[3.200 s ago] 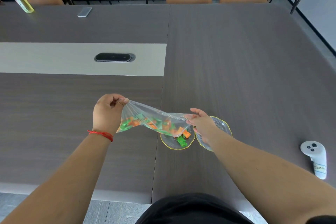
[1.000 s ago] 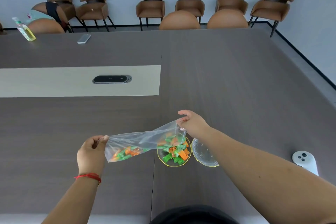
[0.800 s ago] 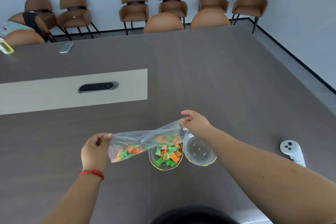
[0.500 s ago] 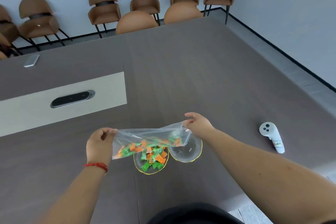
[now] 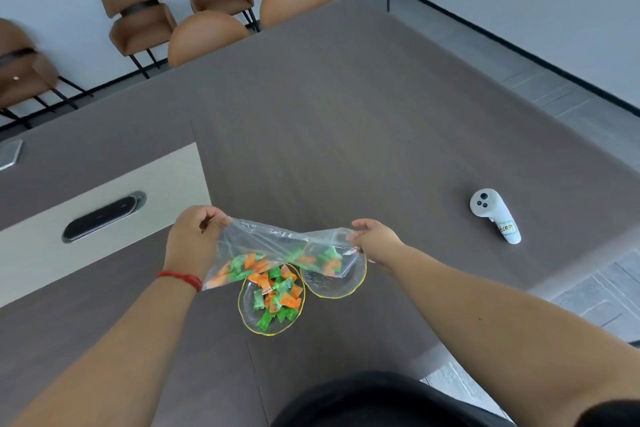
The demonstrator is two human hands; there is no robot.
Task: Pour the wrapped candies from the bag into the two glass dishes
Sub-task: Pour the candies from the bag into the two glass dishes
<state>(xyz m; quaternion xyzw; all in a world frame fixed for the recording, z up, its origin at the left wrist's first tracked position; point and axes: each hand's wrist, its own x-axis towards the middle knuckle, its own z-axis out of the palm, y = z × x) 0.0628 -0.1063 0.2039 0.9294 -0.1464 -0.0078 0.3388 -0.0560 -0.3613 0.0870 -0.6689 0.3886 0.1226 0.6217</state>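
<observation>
A clear plastic bag (image 5: pixel 277 246) with orange and green wrapped candies stretches sideways between both hands, just above two gold-rimmed glass dishes. My left hand (image 5: pixel 192 239) pinches its left end. My right hand (image 5: pixel 375 239) pinches its right end. The left dish (image 5: pixel 247 317) holds a heap of candies (image 5: pixel 277 295). Over the right dish (image 5: pixel 349 288) hangs the bag's right end with several candies inside; whether any lie in that dish I cannot tell.
A white handheld controller (image 5: pixel 493 215) lies on the dark table to the right, near the edge. A black oval cable hatch (image 5: pixel 104 217) sits in the pale strip at left. A phone (image 5: pixel 8 154) lies far left. Brown chairs (image 5: pixel 207 35) line the far side.
The bag has shifted to the right, so its right end now hangs over the right dish. Candies inside slid toward that end. The camera view swung, moving the scene leftward and tilting it.
</observation>
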